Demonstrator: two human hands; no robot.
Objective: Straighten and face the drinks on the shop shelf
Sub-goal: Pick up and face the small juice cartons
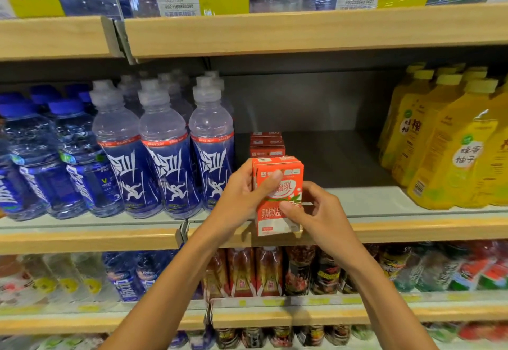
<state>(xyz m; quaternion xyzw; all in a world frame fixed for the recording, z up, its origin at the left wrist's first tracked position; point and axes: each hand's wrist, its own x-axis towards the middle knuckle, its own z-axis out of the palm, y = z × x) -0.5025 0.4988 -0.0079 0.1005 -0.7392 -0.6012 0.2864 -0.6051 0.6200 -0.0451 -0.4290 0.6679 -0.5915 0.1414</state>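
The small red-orange paper drink carton (284, 194) is upright between both hands, at the front lip of the pale wooden shelf (412, 230). The left hand (243, 194) grips its upper left edge, with the thumb (270, 182) laid across the face. The right hand (316, 209) pinches its lower right side, fingers curled. Behind the fingers stand more red cartons (266, 145). Left of them are clear blue-labelled plastic bottles (165, 163), and to the right are yellow plastic bottles (445, 157).
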